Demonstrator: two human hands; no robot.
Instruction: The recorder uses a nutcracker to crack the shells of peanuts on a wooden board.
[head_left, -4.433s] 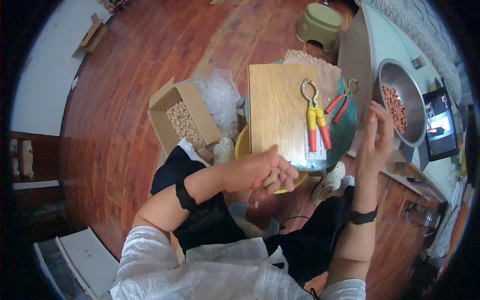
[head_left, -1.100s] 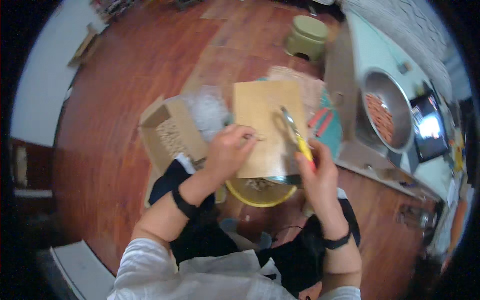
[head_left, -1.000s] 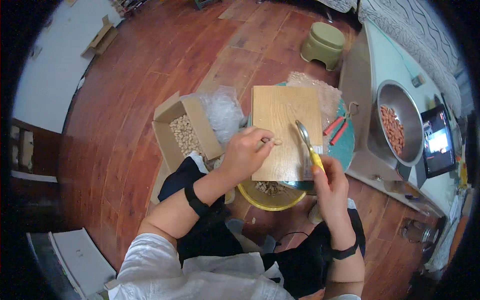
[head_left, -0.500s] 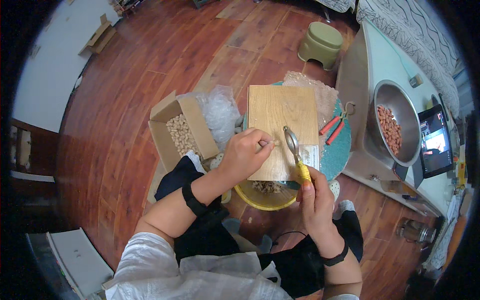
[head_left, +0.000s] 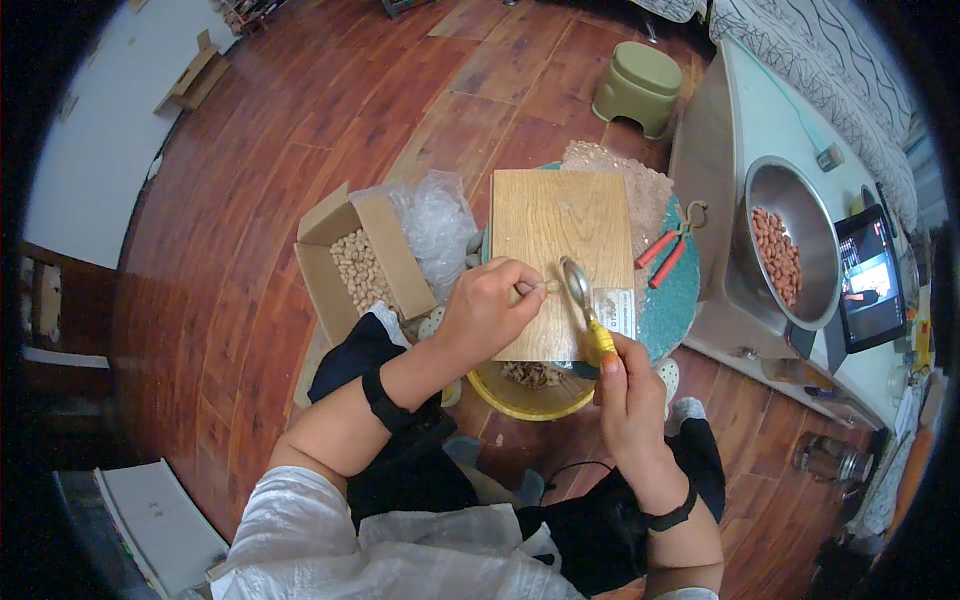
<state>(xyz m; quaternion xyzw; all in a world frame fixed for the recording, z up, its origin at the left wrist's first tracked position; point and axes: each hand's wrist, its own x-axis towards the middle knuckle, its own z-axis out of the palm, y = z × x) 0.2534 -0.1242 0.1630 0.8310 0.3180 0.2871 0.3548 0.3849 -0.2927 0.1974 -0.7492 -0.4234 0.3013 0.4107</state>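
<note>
Over the left edge of the wooden board point(head_left: 535, 220), my left hand point(head_left: 493, 308) is closed in a pinch. A small tan piece, seemingly a peanut point(head_left: 549, 287), shows at its fingertips. My right hand point(head_left: 628, 395) is wrapped round the yellow grip of a metal tool with a rounded, spoon-like head point(head_left: 578, 286). That head points up and away over the board, a short gap from the left fingertips. Unshelled peanuts point(head_left: 360, 265) fill much of a cardboard box point(head_left: 408, 260) at the left. Below the board's near edge, a yellow basin point(head_left: 530, 408) holds broken shells.
Red-handled pliers point(head_left: 665, 262) lie on a teal round surface point(head_left: 680, 310) right of the board. A steel bowl point(head_left: 828, 260) of reddish peanuts point(head_left: 778, 255) and a tablet point(head_left: 870, 285) are on the cabinet at the right. Beyond stands a green stool point(head_left: 640, 85). Clear plastic point(head_left: 440, 215) lies beside the box.
The tool's head has tilted slightly up and left in my right hand. My left hand keeps its pinch nearly in place.
</note>
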